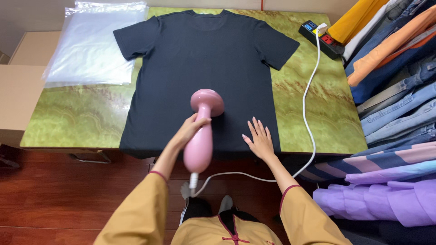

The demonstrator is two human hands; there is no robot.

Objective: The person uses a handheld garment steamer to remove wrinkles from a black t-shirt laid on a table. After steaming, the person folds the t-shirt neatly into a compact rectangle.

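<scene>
My left hand (190,131) grips the light pink steamer (203,131) by its handle; my right hand (260,138) lies open, flattening the soft black shirt (204,59).

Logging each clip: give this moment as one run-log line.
left hand: grips pink garment steamer on black T-shirt | right hand: flat on shirt hem | green marbled table

My left hand (190,129) is curled tight, fingers wrapped round and thumb over the top, wrist bent slightly inward, forearm stretched forward from its mustard sleeve. My right hand (260,138) lies flat to the right of it, palm down, fingers straight and a little spread, pointing away from me, with that arm reaching out bare below the cuff.
</scene>
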